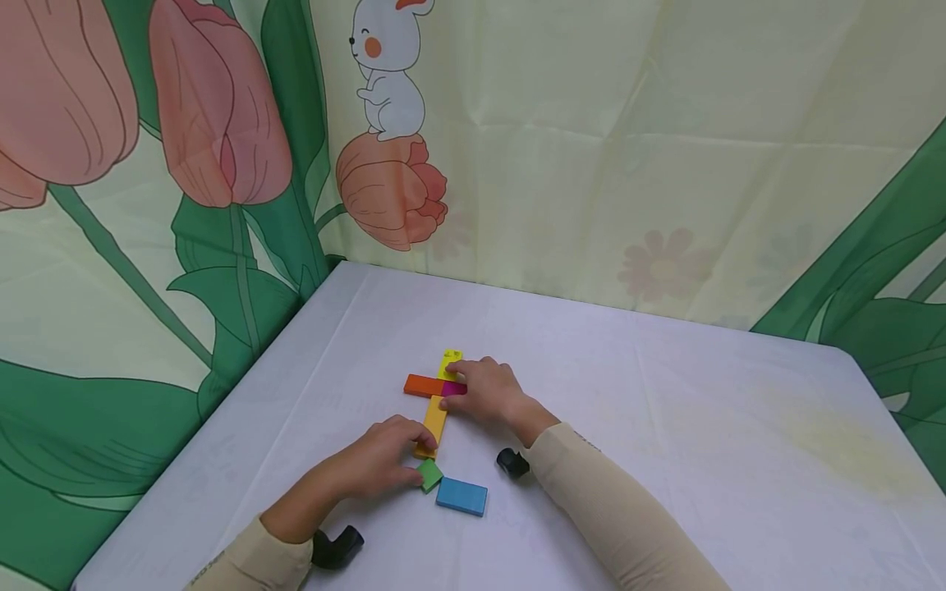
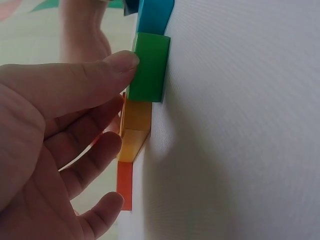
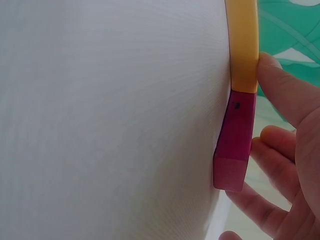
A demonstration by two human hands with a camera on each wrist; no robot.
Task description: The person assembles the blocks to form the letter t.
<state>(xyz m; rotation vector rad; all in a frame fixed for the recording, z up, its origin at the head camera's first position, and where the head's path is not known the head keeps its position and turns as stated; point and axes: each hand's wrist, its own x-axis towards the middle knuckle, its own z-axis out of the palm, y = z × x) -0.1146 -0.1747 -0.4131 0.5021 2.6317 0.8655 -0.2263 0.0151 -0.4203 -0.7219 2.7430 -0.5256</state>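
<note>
My left hand [image 1: 373, 460] lies at the near end of a row of flat coloured blocks. Its thumb tip is against the green block [image 2: 150, 67], and its other fingers are loosely bent beside the orange-yellow block [image 1: 434, 423]. Over the far end, my right hand [image 1: 488, 390] has its thumb at the orange-yellow block's edge and its fingertips by the magenta block [image 3: 235, 125]. An orange block [image 1: 423, 385] meets the magenta one end to end. Beyond them a bright yellow block [image 1: 448, 361] is partly covered by the right fingers. A blue block [image 1: 461, 497] lies close to the green one.
A white cloth covers the table [image 1: 665, 427]. Black wrist devices show beside the left wrist [image 1: 338, 548] and right forearm [image 1: 512, 463]. Behind stands a cream curtain [image 1: 591, 164] printed with tulips and a rabbit.
</note>
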